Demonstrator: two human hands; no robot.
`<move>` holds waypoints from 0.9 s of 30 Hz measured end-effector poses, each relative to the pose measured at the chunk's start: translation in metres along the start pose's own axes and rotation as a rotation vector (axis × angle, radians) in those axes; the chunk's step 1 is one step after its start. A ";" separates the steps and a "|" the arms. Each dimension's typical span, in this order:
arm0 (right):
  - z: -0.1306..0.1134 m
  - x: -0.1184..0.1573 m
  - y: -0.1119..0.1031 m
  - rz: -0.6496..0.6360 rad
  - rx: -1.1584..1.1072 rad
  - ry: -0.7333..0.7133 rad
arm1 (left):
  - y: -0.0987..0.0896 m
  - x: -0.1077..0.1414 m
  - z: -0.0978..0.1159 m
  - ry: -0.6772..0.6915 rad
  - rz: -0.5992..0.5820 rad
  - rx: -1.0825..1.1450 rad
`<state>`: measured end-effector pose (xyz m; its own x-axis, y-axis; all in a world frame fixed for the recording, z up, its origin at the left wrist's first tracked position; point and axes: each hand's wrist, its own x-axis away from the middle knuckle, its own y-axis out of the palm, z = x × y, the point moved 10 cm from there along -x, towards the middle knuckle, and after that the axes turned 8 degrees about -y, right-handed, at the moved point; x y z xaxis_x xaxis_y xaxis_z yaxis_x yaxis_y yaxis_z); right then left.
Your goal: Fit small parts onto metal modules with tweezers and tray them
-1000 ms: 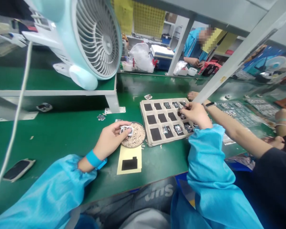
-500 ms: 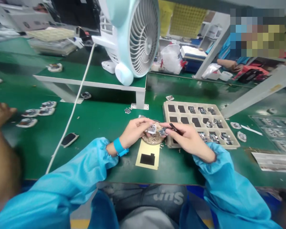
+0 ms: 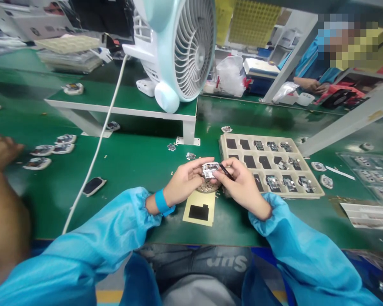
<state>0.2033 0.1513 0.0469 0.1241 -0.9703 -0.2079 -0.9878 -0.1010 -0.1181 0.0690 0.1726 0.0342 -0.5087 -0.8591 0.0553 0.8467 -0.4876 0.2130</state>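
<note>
Green bench point(image 3: 130, 161): small silvery part point(image 3: 210, 170).

A small silvery metal part point(image 3: 210, 170) sits pinched between both hands, above a round dish point(image 3: 207, 187).

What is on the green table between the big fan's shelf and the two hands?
In the head view, two small loose parts lie on the green table between the shelf and the hands.

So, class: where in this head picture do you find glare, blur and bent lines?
Head view: overhead light glares off the green table behind the tray; a co-worker's arm at the left edge is soft and blurred; the white post leans near the frame edge; both hands stay fairly sharp.
</note>
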 end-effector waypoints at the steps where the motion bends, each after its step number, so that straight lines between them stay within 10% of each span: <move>1: 0.000 0.000 -0.001 0.004 0.002 -0.001 | 0.000 0.000 0.000 0.008 0.005 -0.005; 27: 0.005 -0.001 -0.007 0.084 -0.027 0.021 | -0.004 0.003 0.008 0.066 0.139 -0.353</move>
<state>0.2108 0.1538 0.0431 0.0391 -0.9800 -0.1953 -0.9969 -0.0248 -0.0750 0.0627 0.1734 0.0414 -0.3835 -0.9235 -0.0054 0.9145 -0.3790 -0.1414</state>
